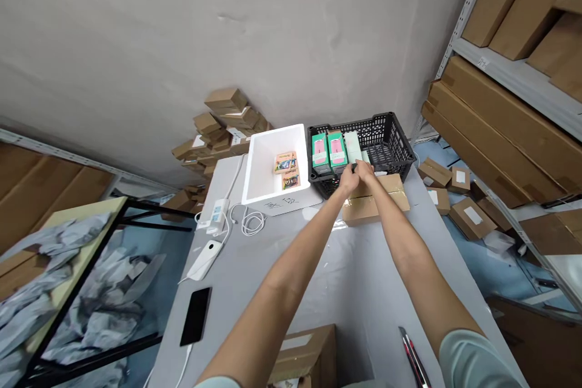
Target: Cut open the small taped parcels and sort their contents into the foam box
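Note:
Both my hands are together at the near rim of a black plastic crate (393, 139), above a closed cardboard box (377, 199). My left hand (349, 180) is closed, with a small dark bit showing at its fingers. Right beside it, touching, my right hand (364, 171) has its fingers curled in; what they grip is too small to make out. Inside the crate stand two green-and-pink boxes (320, 150), and pale green boxes (353, 147) lie just beyond my fingers.
Left of the crate sits a white foam box (253, 179) holding small colourful packets (285, 162). A power strip (218, 216), a phone (196, 316), an open carton (304, 351) and a box cutter (414, 356) lie on the grey table (268, 267). Shelves with cartons (491, 133) flank the right.

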{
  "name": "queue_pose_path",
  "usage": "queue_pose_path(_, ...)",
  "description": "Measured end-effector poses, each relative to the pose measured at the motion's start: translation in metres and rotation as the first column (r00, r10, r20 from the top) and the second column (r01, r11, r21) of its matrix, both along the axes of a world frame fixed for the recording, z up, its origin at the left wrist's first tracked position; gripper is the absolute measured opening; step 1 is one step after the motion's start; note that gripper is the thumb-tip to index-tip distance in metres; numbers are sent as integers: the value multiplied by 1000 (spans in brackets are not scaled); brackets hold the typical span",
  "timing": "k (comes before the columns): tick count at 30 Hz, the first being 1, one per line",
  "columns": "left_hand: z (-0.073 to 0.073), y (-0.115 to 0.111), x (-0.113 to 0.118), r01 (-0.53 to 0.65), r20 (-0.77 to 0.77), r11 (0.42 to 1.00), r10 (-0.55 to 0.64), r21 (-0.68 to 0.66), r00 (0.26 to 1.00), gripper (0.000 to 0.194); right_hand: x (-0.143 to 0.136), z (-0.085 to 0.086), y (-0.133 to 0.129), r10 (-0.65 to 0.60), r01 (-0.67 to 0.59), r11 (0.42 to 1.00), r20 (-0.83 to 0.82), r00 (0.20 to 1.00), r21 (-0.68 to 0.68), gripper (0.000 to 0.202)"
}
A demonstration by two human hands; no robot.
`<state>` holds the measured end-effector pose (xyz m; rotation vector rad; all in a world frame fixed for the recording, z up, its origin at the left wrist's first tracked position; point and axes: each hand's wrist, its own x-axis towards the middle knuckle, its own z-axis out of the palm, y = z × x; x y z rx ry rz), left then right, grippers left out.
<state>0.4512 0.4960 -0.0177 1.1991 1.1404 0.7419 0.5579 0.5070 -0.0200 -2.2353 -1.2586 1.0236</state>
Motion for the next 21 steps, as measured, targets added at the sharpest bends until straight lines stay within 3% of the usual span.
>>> queue_pose_path(5, 17, -53, -37, 8, -114, 1000, -8, -1, 993, 54, -11, 11, -14, 50, -52, 997, 37, 998, 56, 50)
queue_pose_path(8, 28, -103, -93, 14, -142, 1000, -14, -4, 990, 54, -11, 23, -40, 66, -71, 984, 36, 997, 164, 58)
queue_pose_path(10, 33, -141, -145, 54, -213, 998, -46, 32, 976, 59, -14, 24, -76, 66, -63, 958, -1, 998, 280, 58)
queue_pose_path(12, 38, -179, -202, 26, -286, 998, -10, 51, 958, 68, -22, 18, -132, 39, 35, 882, -146, 989, 470, 53)
queue_pose_path(14, 45, -215, -258, -34, -368, 997, 55, 62, 928, 75, -37, 8, -203, -20, 176, 838, -294, 956, 517, 53)
queue_pose_path(17, 58, -268, -331, -185, -477, 981, 192, 63, 857, 82, -70, -13, -323, -152, 353, 863, -481, 863, 360, 56)
queue_pose_path(21, 79, -342, -404, -365, -555, 923, 370, 124, 745, 84, -121, -31, -470, -328, 423, 906, -575, 750, 34, 58)
